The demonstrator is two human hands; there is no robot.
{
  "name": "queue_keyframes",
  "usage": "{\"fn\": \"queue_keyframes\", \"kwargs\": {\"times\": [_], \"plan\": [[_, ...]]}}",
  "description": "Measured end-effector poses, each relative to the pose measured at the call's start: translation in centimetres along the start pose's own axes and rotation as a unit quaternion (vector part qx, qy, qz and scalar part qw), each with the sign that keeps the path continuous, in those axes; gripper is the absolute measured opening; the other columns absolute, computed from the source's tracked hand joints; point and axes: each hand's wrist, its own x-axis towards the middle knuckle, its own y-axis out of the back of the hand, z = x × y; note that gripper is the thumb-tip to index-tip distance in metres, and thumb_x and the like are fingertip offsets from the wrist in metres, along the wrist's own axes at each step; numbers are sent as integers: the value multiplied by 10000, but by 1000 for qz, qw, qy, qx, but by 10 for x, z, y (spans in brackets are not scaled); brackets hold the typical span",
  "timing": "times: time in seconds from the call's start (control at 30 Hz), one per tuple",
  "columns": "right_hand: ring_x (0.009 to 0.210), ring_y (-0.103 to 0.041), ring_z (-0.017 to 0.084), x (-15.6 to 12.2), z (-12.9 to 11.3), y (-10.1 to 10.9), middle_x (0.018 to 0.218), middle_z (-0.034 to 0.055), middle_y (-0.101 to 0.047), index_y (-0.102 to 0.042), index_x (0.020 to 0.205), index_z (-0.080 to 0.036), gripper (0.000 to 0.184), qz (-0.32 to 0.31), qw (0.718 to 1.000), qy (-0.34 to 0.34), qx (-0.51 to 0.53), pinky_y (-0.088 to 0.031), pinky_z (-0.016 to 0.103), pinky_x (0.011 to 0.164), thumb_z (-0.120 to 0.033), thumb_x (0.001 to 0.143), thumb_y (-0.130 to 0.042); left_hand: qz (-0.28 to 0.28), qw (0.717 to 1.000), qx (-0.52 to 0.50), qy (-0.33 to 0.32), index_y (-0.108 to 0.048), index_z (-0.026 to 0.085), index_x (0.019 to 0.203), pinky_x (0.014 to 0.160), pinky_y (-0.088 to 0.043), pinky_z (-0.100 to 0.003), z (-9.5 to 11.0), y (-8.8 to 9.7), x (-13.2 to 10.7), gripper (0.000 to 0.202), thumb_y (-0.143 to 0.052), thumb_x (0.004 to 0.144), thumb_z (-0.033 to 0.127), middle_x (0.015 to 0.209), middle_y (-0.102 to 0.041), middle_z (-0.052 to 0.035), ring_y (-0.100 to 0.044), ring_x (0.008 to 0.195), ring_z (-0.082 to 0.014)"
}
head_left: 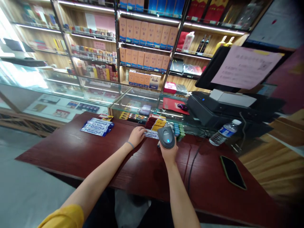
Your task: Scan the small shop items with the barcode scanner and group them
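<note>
My right hand [169, 152] is wrapped round the grip of a dark grey barcode scanner [166, 136], whose blue light glows on top. My left hand [137, 136] rests low over the table, fingers closed at the left end of a slim blue-and-white packet [151, 134]. The scanner's head hides the packet's right end. Just behind lies a stack of red-and-yellow packets [155, 122], with small green and blue packs [180, 130] to its right. More blue-and-white packets [97, 126] lie in a spread pile to the left.
A dark red wooden table [142, 167] carries a water bottle [225, 132], a phone [233, 172] and a black cable [193, 161]. Beyond it stand a glass display counter [95, 91], a monitor [211, 69] with a paper sheet, and shelves of boxes [148, 33].
</note>
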Motion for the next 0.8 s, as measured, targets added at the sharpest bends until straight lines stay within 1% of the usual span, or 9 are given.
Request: {"fn": "queue_keyframes", "kwargs": {"times": [0.07, 0.17, 0.37, 0.43, 0.5, 0.57, 0.63, 0.73, 0.8], "plan": [[734, -738, 276, -3, -8, -1, 850, 122, -752, -595, 1170, -139, 543, -13, 1000, 17, 5, -586, 346, 661, -480, 756, -680, 1, 1000, 14, 1, -699, 206, 1106, 990, -467, -426, -13, 19, -8, 252, -570, 894, 168, 1134, -653, -113, -580, 1083, -257], [724, -730, 262, -8, -21, -4, 841, 108, -750, -608, 1132, -157, 481, -38, 998, 54, 19, -584, 336, 655, -462, 766, -670, 7, 999, 43, 10, -686, 199, 1123, 1000, -464, -423, -39, 52, -31, 266, -562, 892, 159, 1141, -649, -111, -571, 1089, -258], [625, -696, 221, -22, -39, -13, 758, 49, -733, -625, 1106, -178, 400, -109, 984, 135, 29, -554, 301, 595, -379, 761, -655, 26, 992, 105, 69, -659, 216, 1158, 1017, -460, -424, -96, 123, -94, 274, -520, 923, 194, 1167, -630, -100, -565, 1105, -251], [586, -681, 214, -25, -43, -15, 710, 38, -718, -632, 1091, -175, 382, -127, 979, 158, 30, -536, 290, 572, -346, 750, -649, 31, 987, 129, 94, -659, 212, 1148, 1014, -462, -422, -112, 144, -114, 265, -522, 922, 208, 1163, -629, -104, -568, 1102, -257], [552, -666, 214, -28, -47, -17, 657, 27, -696, -637, 1076, -172, 376, -139, 975, 174, 27, -514, 285, 540, -335, 738, -644, 35, 981, 148, 119, -660, 207, 1138, 1009, -465, -423, -126, 160, -131, 264, -520, 914, 206, 1153, -632, -109, -575, 1094, -263], [535, -659, 219, -30, -49, -18, 620, 19, -676, -641, 1062, -170, 371, -144, 971, 188, 21, -494, 284, 517, -336, 731, -636, 43, 976, 159, 145, -661, 206, 1128, 1010, -464, -430, -136, 171, -144, 264, -520, 904, 201, 1144, -638, -112, -581, 1092, -272], [527, -653, 221, -32, -50, -18, 602, 16, -665, -643, 1045, -173, 361, -143, 970, 195, 13, -483, 285, 507, -349, 730, -629, 57, 969, 164, 174, -661, 204, 1120, 1023, -455, -442, -143, 176, -152, 263, -523, 896, 201, 1140, -643, -118, -583, 1101, -283], [533, -654, 220, -33, -50, -19, 608, 17, -668, -639, 1048, -175, 370, -142, 971, 192, 4, -481, 284, 511, -361, 730, -621, 71, 961, 169, 207, -646, 185, 1145, 1050, -435, -465, -148, 174, -155, 294, -518, 881, 184, 1164, -641, -144, -569, 1143, -305], [538, -658, 220, -32, -50, -18, 625, 21, -678, -633, 1056, -173, 376, -144, 971, 190, 3, -484, 283, 515, -357, 728, -620, 67, 959, 173, 216, -626, 164, 1177, 1071, -417, -475, -150, 170, -154, 336, -518, 859, 159, 1217, -627, -169, -547, 1192, -319]]}}
